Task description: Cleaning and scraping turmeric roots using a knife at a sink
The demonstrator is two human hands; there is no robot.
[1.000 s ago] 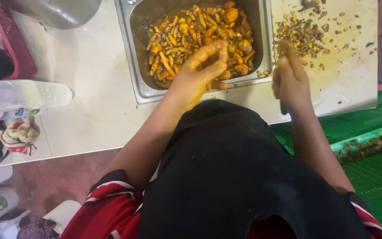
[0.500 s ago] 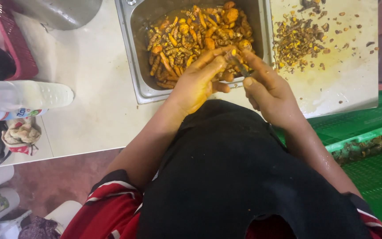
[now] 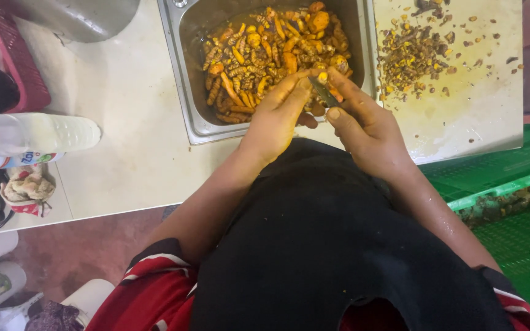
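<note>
A steel tray (image 3: 176, 73) is full of orange-yellow turmeric roots (image 3: 259, 55). At the tray's near edge my left hand (image 3: 277, 119) pinches a small turmeric piece (image 3: 322, 77) in its fingertips. My right hand (image 3: 363, 129) is close beside it and grips a small dark knife (image 3: 324, 93), with the blade laid against that piece. Both hands are stained yellow. To the right lies a white cutting board (image 3: 486, 122) with a heap of brown peel scraps (image 3: 409, 55).
A plastic bottle (image 3: 38, 135) lies on the pale counter at the left, with a red basket (image 3: 23, 73) and a steel pot (image 3: 75, 18) behind it. A crumpled cloth (image 3: 26, 190) sits at the counter edge. Green crates (image 3: 498, 178) stand low on the right.
My right hand has come back left from the scraps on the board and met my left hand over the tray. The knife blade now rests on the held piece.
</note>
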